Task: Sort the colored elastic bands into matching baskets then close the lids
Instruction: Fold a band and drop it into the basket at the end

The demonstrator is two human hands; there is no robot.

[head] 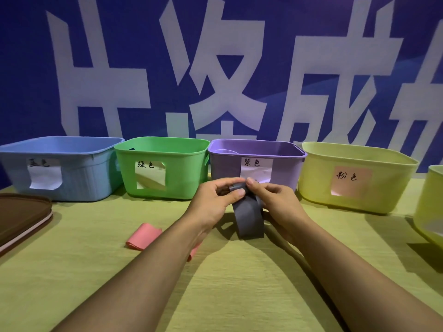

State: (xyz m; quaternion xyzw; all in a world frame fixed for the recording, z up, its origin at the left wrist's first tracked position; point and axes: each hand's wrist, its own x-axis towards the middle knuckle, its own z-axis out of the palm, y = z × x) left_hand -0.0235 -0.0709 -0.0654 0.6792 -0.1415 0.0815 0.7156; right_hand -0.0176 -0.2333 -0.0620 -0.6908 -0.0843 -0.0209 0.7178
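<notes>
Yellow-green table (239, 295): both hands, left (213, 200) and right (275, 202), pinched a purple band (249, 219) before the unlidded purple basket (256, 161); a pink band (143, 236) awaited sorting.

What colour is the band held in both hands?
Dark grey-purple band, pinched by the left hand and right hand; head view.
</notes>
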